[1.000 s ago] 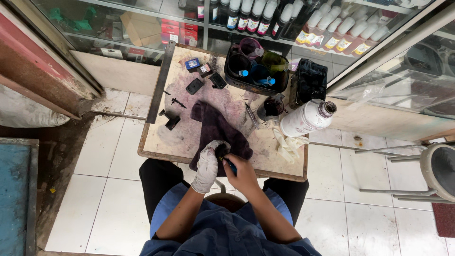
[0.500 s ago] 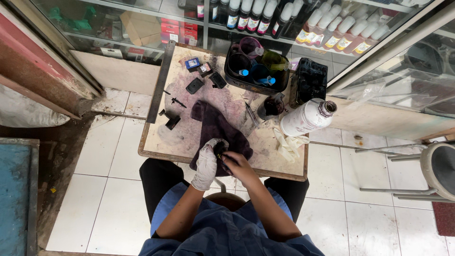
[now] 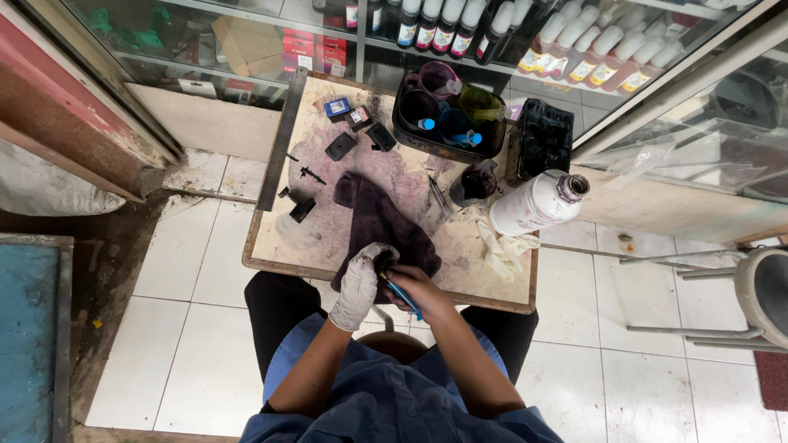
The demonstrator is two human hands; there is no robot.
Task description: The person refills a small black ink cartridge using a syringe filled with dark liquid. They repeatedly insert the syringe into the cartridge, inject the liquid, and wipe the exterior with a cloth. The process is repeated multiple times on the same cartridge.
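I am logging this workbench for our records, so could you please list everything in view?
small cartridge: one, black, held in the left hand at the table's near edge
syringe: one, blue, in the right hand, tip at the cartridge
cloth: one, dark purple, mid-table under the hands
table: one, beige, ink-stained
loose cartridges: several, black, far left of table
tray of ink pots: one, black, far edge
white bottle: one, lying on its side, right side
spare glove: one, white, crumpled beside the bottle
shelf bottles: many, behind glass
left hand: white glove, grip closed on the cartridge
right hand: bare, grip closed on the syringe
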